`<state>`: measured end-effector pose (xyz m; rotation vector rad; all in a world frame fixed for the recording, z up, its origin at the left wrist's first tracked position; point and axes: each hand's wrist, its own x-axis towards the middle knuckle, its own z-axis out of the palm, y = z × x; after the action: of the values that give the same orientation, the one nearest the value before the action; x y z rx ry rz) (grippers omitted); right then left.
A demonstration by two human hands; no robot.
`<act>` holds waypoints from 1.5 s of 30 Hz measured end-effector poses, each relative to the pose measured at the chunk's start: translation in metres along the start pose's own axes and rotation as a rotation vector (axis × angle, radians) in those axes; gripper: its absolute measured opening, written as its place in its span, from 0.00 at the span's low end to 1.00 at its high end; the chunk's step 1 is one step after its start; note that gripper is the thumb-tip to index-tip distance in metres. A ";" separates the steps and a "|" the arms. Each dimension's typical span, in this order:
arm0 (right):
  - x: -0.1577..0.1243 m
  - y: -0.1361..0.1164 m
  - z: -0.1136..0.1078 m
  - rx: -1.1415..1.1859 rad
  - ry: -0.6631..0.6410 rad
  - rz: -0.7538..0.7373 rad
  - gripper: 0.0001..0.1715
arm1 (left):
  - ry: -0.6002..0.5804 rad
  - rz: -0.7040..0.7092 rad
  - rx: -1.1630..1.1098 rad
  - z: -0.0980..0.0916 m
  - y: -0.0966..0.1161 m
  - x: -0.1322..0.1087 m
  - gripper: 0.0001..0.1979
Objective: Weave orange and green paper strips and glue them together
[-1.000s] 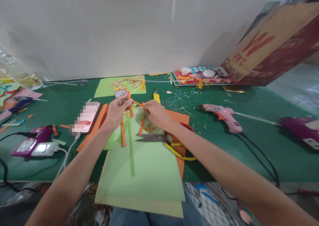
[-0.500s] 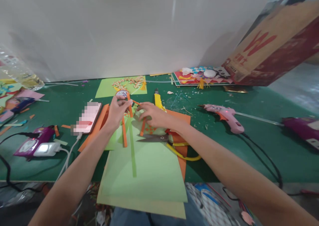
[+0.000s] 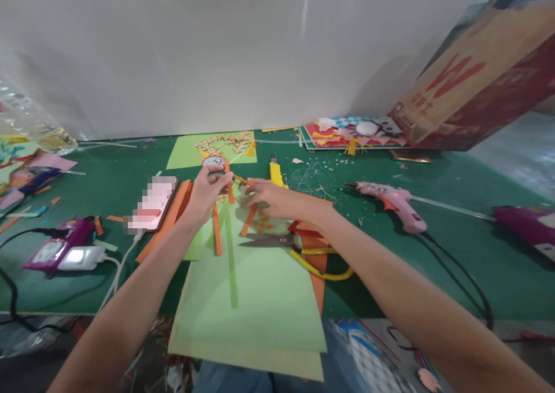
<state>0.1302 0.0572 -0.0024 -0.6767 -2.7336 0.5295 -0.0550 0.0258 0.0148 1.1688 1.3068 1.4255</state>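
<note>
An orange paper strip (image 3: 241, 180) runs between my two hands above the light green paper sheets (image 3: 273, 300). My left hand (image 3: 206, 192) pinches it at one end, where a second orange strip (image 3: 229, 191) stands crosswise at the fingertips. At the other end, my right hand (image 3: 275, 199) has its fingers closed on the strip. One more orange strip (image 3: 248, 219) slants down below the right fingers. Loose on the sheets lie another orange strip (image 3: 217, 231) and a darker green strip (image 3: 232, 266). Scissors with yellow handles (image 3: 284, 240) rest just below my right hand.
A yellow utility knife (image 3: 275, 172) lies beyond the right hand. On the right are a pink glue gun (image 3: 394, 199) with its cord and a paper bag (image 3: 468, 86). A phone (image 3: 154, 205) on a cable and a purple device (image 3: 65, 245) are on the left.
My right hand has shifted slightly to the right, and a little more of the strip shows between the hands. The strip below its fingers slants more. My left hand has barely moved.
</note>
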 end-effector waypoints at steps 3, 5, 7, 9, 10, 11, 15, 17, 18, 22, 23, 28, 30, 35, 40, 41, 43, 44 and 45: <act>-0.001 0.007 0.002 -0.015 0.047 0.021 0.18 | -0.008 0.002 0.015 0.001 0.001 -0.001 0.13; -0.001 0.009 0.003 -0.010 0.082 0.033 0.14 | -0.010 0.003 0.023 0.001 0.002 -0.002 0.13; -0.001 0.009 0.005 -0.008 0.107 0.034 0.12 | -0.010 -0.002 0.025 0.002 0.004 -0.003 0.12; 0.000 0.008 0.005 0.003 0.125 0.015 0.11 | -0.012 -0.007 0.019 0.002 0.005 -0.004 0.13; 0.000 0.008 0.004 0.018 0.136 0.007 0.10 | -0.014 -0.011 0.015 0.002 0.006 -0.004 0.12; 0.001 0.007 0.003 0.041 0.146 0.007 0.09 | -0.017 -0.014 0.014 0.003 0.006 -0.004 0.12; -0.002 0.004 -0.004 0.157 0.232 0.149 0.07 | -0.011 0.011 0.042 0.003 0.007 -0.003 0.07; -0.003 0.003 -0.009 0.206 0.346 0.270 0.05 | 0.012 0.040 0.050 0.002 0.006 -0.002 0.05; -0.004 0.002 -0.011 0.240 0.418 0.328 0.05 | 0.022 0.045 0.052 0.002 0.006 -0.002 0.06; -0.004 0.002 -0.019 0.492 0.660 0.495 0.03 | 0.012 0.095 0.140 0.000 0.002 -0.001 0.07; -0.004 0.002 -0.020 0.546 0.700 0.511 0.03 | -0.002 0.133 0.193 -0.001 0.001 -0.001 0.07; -0.005 0.007 -0.024 0.560 0.861 0.478 0.04 | -0.043 0.375 0.529 -0.004 -0.003 -0.004 0.01; -0.006 0.008 -0.025 0.478 0.896 0.422 0.05 | -0.064 0.462 0.644 -0.005 -0.004 -0.005 0.03; -0.009 0.005 -0.024 0.229 0.848 0.231 0.07 | -0.086 0.492 0.783 -0.006 -0.004 -0.006 0.04; -0.010 0.004 -0.023 0.151 0.821 0.210 0.07 | -0.070 0.495 0.772 -0.006 -0.004 -0.007 0.05; -0.010 0.005 -0.023 0.149 0.823 0.209 0.07 | -0.072 0.503 0.769 -0.006 -0.005 -0.007 0.05; -0.010 0.005 -0.022 0.145 0.826 0.207 0.07 | -0.080 0.512 0.769 -0.006 -0.006 -0.007 0.05; -0.010 0.006 -0.022 0.143 0.827 0.208 0.07 | -0.085 0.514 0.773 -0.006 -0.006 -0.007 0.04; -0.010 0.006 -0.022 0.140 0.827 0.211 0.07 | -0.087 0.513 0.779 -0.007 -0.007 -0.007 0.04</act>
<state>0.1485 0.0634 0.0132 -0.9016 -1.8525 0.3644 -0.0601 0.0184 0.0075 2.1784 1.6305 1.1878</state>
